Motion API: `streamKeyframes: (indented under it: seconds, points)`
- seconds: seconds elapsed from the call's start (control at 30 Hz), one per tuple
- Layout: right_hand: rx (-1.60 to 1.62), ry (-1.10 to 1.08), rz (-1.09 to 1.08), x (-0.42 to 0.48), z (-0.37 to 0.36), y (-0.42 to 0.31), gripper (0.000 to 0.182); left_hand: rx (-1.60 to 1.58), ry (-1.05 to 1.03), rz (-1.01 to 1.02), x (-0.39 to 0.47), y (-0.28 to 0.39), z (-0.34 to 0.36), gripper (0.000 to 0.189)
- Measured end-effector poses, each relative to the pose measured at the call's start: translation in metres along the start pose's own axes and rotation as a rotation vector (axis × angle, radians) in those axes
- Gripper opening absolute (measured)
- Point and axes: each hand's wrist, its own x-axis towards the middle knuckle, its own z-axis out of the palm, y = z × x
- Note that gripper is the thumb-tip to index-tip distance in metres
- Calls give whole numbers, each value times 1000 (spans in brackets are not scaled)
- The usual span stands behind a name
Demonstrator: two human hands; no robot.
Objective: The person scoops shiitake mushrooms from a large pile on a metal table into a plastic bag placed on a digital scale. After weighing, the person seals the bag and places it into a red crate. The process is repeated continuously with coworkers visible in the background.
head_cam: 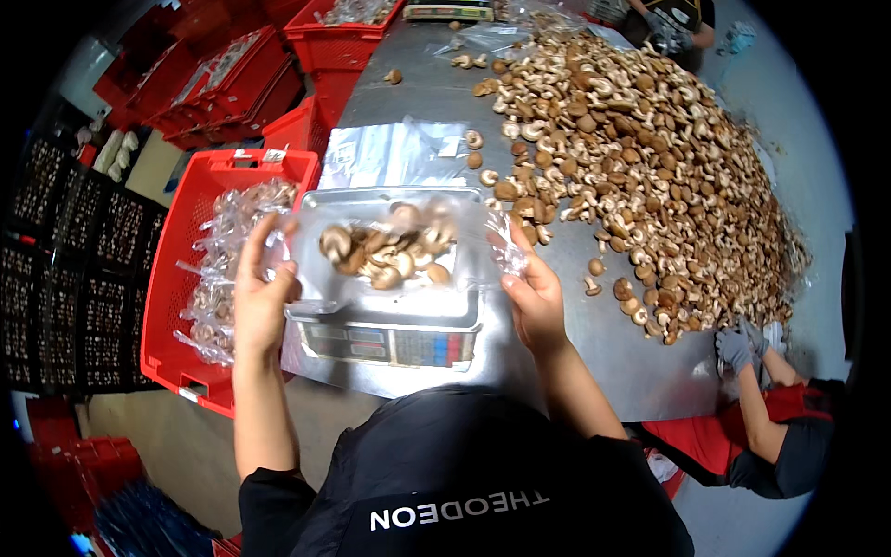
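A clear plastic bag of brown-capped mushrooms hangs between my two hands, blurred by motion. My left hand grips its left end, and my right hand pinches the gathered plastic at the other end. Under the bag is a tabletop weighing scale, with a metal pan partly hidden by the bag. Flat plastic bags lie on the steel table just beyond the scale. To the right spreads a large heap of loose mushrooms.
Beside my left arm stands a red plastic crate with several filled bags. More red crates are stacked beyond it. Black racks of mushrooms stand far left. Two other people work at the heap; gloved hands show at right.
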Motion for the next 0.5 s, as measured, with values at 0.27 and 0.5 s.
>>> streamKeyframes:
  seconds: [0.27, 0.5]
  points:
    - [-422, 258, 94, -21, -29, 13, 25, -189, 264, 1, -37, -37, -71, 57]
    - [-364, 552, 423, -94, -101, 57, 15, -256, 453, -63, -64, -91, -149, 30]
